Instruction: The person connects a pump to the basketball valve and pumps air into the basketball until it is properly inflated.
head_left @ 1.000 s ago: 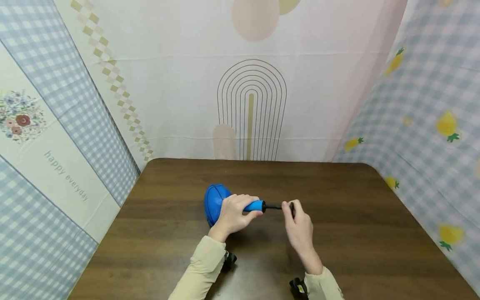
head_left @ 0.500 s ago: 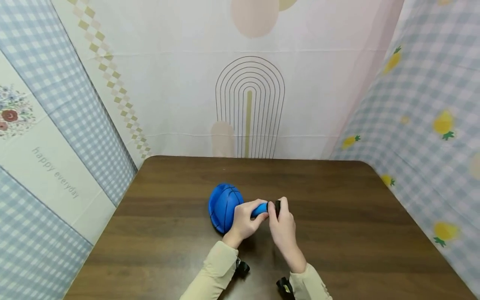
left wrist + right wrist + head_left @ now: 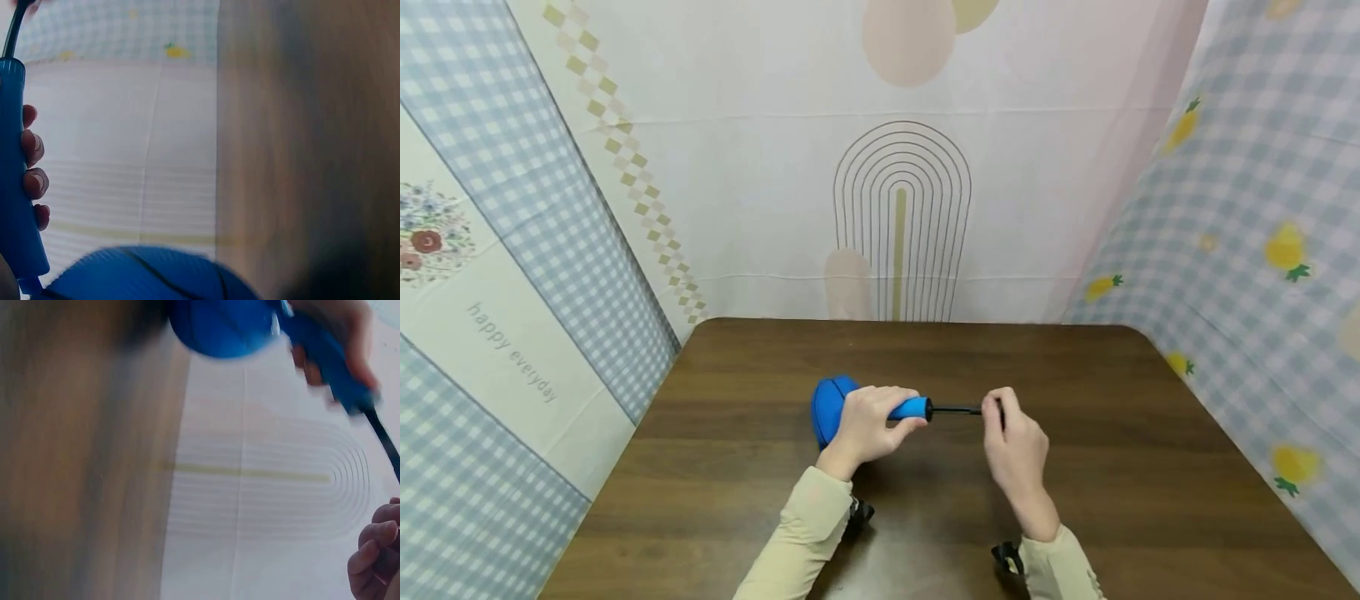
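Observation:
A blue hand pump (image 3: 14, 169) lies level across the two hands, its dark rod (image 3: 957, 409) drawn out to the right. My left hand (image 3: 868, 425) grips the blue barrel, fingers wrapped round it in the left wrist view. The right hand (image 3: 1017, 446) holds the pump's dark handle, which its fingers mostly hide. At the pump's left end is a blue ball (image 3: 830, 410) with black lines, partly covered by the left hand. In the left wrist view the pump's tip meets the ball (image 3: 150, 275).
A brown wooden table (image 3: 760, 358) lies under the hands. Behind it hangs a pale patterned cloth (image 3: 760, 200). Checked cloths flank both sides, the right one (image 3: 1232, 275) printed with yellow fruit. Each wrist wears a small black camera.
Half a second ago the right hand had pushed the rod into the barrel; now it has pulled the rod out rightward. The left hand and ball have shifted slightly left, and the ball looks more hidden.

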### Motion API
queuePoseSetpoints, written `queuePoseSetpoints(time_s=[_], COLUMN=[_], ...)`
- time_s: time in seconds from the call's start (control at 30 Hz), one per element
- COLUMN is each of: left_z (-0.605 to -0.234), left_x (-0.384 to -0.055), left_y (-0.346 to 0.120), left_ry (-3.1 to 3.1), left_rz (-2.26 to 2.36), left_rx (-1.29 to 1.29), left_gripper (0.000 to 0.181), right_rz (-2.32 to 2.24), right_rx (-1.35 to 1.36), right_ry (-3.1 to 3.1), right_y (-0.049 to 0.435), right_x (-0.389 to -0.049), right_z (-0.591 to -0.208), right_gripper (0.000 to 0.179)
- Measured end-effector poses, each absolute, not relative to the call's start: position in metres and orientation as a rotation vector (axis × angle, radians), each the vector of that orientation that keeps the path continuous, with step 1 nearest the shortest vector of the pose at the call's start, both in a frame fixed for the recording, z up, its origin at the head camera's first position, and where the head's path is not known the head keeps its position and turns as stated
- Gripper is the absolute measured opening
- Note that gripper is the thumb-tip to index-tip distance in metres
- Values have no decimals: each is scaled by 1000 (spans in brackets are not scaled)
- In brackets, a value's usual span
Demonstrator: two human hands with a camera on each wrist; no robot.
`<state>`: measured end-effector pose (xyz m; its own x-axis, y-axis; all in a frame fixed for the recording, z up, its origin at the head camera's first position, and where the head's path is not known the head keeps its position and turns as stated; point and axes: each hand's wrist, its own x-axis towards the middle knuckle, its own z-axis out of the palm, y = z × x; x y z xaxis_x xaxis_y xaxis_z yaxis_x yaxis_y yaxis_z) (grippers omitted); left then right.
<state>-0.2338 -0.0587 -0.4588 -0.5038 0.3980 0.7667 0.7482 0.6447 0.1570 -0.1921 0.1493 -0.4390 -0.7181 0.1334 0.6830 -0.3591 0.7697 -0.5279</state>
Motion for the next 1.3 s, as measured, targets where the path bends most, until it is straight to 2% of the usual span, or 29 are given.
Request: queuePoseSetpoints(time_s=[0.13, 0.37, 0.53, 0.77, 0.9, 1.07, 1.2, 1.3], left_z=[-460, -461, -459, -452, -452, -457, -459, -457], left_x=[-234, -229, -230, -234, -235, -233, -232, -234], left_y=[-60, -43, -51, -73, -66, -53, -52, -59], left_ry=[-2157, -2213, -2254, -2256, -2261, -2253, -2235, -2241], left_rz=[-625, -555, -504, -516, -542, -516, -518, -535], left_rx=[-849, -867, -904, -823, -788, -813, -854, -848], left_gripper=[56, 32, 34, 32, 28, 29, 32, 34], right_rz=[957, 1157, 1026, 1098, 1384, 1582, 1393, 1221], right_rx=[65, 121, 176, -5, -33, 82, 167, 134], right_ry=[-2252, -2497, -2551, -2417, -2358, -2435, -2540, -2536], right_y=[144, 117, 133, 159, 145, 120, 122, 136], right_x=[-192, -190, -194, -199, -201, -201, -201, -203], right_z=[-438, -454, -456, -442, -442, -452, -453, -449], right_gripper=[16, 20, 22, 26, 28, 28, 27, 27])
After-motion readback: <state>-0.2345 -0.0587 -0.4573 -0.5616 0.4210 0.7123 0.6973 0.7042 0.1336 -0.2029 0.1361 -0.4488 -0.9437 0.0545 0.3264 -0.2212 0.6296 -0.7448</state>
